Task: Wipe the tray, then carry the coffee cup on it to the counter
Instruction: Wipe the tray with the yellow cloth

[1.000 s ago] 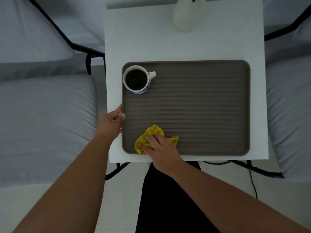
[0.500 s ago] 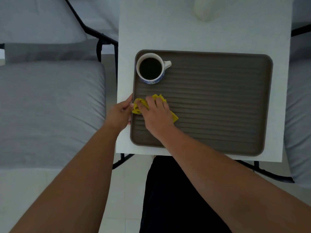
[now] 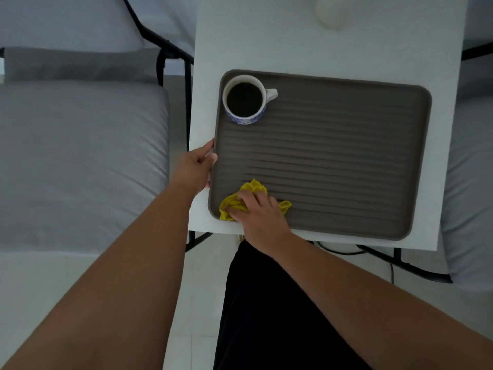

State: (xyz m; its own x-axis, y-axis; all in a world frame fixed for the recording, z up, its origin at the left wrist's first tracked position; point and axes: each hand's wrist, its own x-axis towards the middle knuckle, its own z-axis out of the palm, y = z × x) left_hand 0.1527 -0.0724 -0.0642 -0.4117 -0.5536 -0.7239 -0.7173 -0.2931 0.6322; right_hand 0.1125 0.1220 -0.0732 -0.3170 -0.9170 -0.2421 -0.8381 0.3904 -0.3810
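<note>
A brown ribbed tray (image 3: pixel 346 161) lies on a small white table (image 3: pixel 234 33). A white cup with a blue pattern (image 3: pixel 246 102), full of dark coffee, stands in the tray's far left corner, handle to the right. My left hand (image 3: pixel 196 166) grips the tray's left rim, thumb over the edge. My right hand (image 3: pixel 260 214) presses a crumpled yellow cloth (image 3: pixel 234 204) onto the tray's near left corner.
A white vase (image 3: pixel 332 12) stands at the table's far edge. Grey cushioned seats with black metal frames flank the table, one on the left (image 3: pixel 80 156) and one on the right (image 3: pixel 469 182). A cable (image 3: pixel 344 252) runs under the table's near edge.
My right hand has dragged the yellow cloth from beside my left hand back toward me to the near left corner. The left hand keeps its hold on the rim.
</note>
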